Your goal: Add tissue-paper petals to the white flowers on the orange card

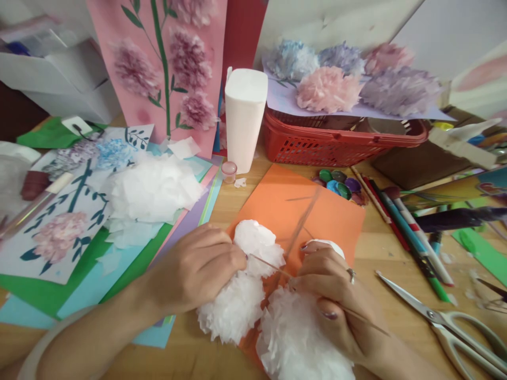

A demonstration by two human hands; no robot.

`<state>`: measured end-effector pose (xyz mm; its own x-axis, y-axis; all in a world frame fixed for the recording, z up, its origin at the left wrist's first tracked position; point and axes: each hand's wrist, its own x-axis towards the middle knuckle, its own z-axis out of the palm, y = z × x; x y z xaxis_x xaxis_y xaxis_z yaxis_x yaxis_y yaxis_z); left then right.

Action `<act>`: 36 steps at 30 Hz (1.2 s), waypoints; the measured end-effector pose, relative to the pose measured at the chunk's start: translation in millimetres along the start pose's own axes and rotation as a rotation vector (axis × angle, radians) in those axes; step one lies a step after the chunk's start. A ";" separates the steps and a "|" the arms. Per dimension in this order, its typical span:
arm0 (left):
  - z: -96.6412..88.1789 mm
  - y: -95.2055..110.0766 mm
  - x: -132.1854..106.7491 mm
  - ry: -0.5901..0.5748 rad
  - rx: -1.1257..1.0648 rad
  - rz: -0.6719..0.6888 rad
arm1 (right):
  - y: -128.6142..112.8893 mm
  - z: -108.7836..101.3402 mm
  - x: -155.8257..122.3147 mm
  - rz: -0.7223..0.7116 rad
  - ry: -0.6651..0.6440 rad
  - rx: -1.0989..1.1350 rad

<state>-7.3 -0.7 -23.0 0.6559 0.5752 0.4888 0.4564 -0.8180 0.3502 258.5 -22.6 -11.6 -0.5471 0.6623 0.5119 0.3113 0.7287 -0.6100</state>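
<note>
Between both hands runs a thin brown strand, a stick or a cord, I cannot tell which. My left hand is closed, pinching its left end. My right hand is closed around it farther along, and a tail sticks out at the lower right. Under and around my hands are white ruffled paper flowers: an upper one, a lower left one and a large front one. They lie on an orange sheet with a painted brown stem. A white piece is partly hidden behind my right fingers.
White scissors lie at the right beside brushes and pens. Paint pots sit behind the orange sheet. A red basket carries coloured paper flowers. A white container stands mid-back; white tissue is piled left.
</note>
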 end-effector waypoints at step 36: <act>-0.7 -5.5 -20.7 -0.006 0.209 -0.196 | -17.4 12.0 5.1 0.079 0.099 -0.311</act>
<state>-23.8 -8.1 -34.6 0.5464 0.7231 0.4226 0.6883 -0.6752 0.2653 241.0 -34.0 -5.7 -0.4386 0.7214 0.5359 0.5801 0.6827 -0.4443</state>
